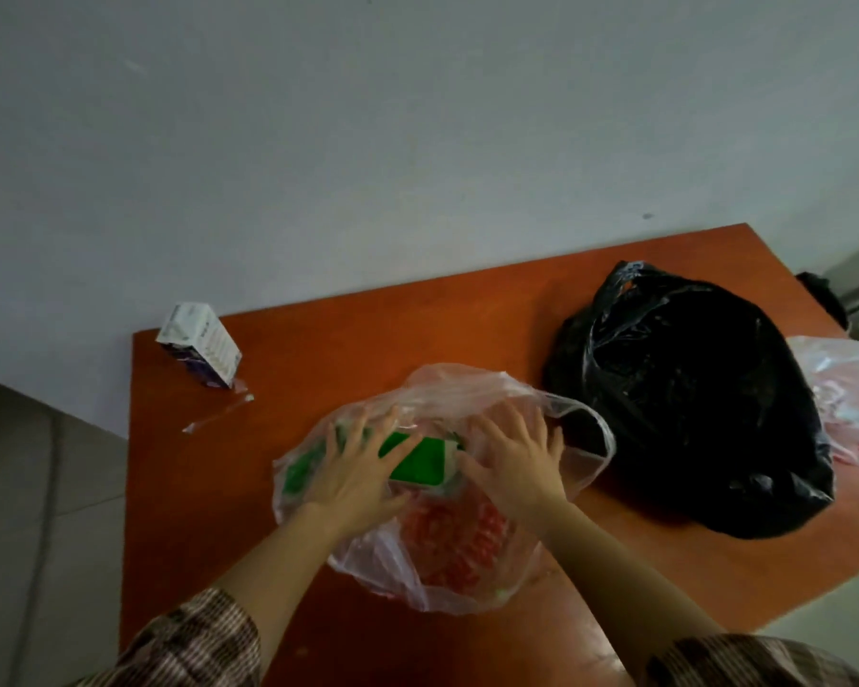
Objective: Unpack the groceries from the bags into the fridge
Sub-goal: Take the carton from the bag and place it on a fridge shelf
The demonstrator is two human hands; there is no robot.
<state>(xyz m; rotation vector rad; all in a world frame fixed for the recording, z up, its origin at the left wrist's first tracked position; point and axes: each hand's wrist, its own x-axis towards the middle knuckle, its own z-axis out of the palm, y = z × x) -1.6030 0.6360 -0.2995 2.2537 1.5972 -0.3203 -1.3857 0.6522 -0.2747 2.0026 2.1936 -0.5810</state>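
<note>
The left hand (pixel 353 471) and right hand (pixel 514 463) are lying flat on the clear bag (pixel 447 542) near the middle of the tabletop (pixel 209 488), each grip spread wide, grasping nothing. A green packet (pixel 417 461) is showing between them. Farther right a black bag (pixel 690 404) is sitting; a small carton (pixel 202 344) is standing far left.

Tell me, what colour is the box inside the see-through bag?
Bright green: the box shows between both hands in the head view.
</note>
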